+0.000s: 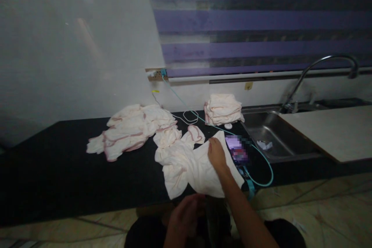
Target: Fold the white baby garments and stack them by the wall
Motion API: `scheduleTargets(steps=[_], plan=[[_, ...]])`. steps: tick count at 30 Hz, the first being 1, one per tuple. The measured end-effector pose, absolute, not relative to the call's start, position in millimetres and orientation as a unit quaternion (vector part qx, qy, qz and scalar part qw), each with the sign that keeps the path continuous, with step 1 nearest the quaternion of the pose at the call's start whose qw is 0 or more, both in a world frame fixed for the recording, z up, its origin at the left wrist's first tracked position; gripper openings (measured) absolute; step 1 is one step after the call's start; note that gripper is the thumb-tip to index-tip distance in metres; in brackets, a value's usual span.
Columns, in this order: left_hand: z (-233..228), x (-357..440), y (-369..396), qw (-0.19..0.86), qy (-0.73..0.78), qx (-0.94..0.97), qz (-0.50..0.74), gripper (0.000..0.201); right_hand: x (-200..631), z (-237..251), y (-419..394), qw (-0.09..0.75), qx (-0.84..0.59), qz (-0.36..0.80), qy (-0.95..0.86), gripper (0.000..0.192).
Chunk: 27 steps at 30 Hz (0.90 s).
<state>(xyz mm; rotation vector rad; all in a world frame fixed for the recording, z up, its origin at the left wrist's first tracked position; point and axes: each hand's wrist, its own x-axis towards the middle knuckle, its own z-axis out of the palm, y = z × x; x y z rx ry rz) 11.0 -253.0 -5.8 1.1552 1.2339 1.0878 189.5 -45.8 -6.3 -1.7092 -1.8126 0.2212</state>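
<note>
The right hand (pixel 216 154) lies flat, fingers released, pressing the pale cloth (pixel 192 168) at frame centre, while the left hand (pixel 184 217), bottom centre, looks loosely curled and empty. The cloth overhangs the counter edge (pixel 72 209) and may slide off; dragging it right could snag the teal cable (pixel 263 182) and pull the phone (pixel 236 149).

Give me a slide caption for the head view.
Right hand flat on a pale cloth on the dark counter, folded stack behind.

Dim, grainy view; pale wall (pixel 72 46) at 10 o'clock catches soft glare, black counter (pixel 58 170) murky, near hand (pixel 186 217) at 6 o'clock blurred.
</note>
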Motion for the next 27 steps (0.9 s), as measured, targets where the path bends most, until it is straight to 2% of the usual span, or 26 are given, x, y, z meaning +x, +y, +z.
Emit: scheduleTargets(steps=[3, 7, 11, 16, 19, 27], plan=[[3, 12, -233, 0.617, 0.477, 0.295, 0.552, 0.043, 182, 0, -45, 0.275, -0.68, 0.075, -0.675, 0.051], [6, 10, -219, 0.592, 0.448, 0.191, 0.642, 0.041, 176, 9, -46, 0.258, -0.702, 0.051, -0.662, 0.049], [5, -7, -225, 0.592, 0.449, 0.176, 0.645, 0.034, 174, 10, -48, 0.239, -0.695, 0.051, -0.676, 0.048], [22, -21, -197, 0.659, 0.413, 0.104, 0.621, 0.027, 175, 8, -48, 0.229, -0.688, 0.051, -0.687, 0.05], [44, -16, -159, 0.642, 0.411, 0.098, 0.64, 0.027, 175, 6, -47, 0.23, -0.686, 0.042, -0.689, 0.051], [85, 21, -94, 0.567, 0.454, 0.252, 0.64, 0.044, 174, 2, -42, 0.234, -0.689, 0.049, -0.684, 0.049]])
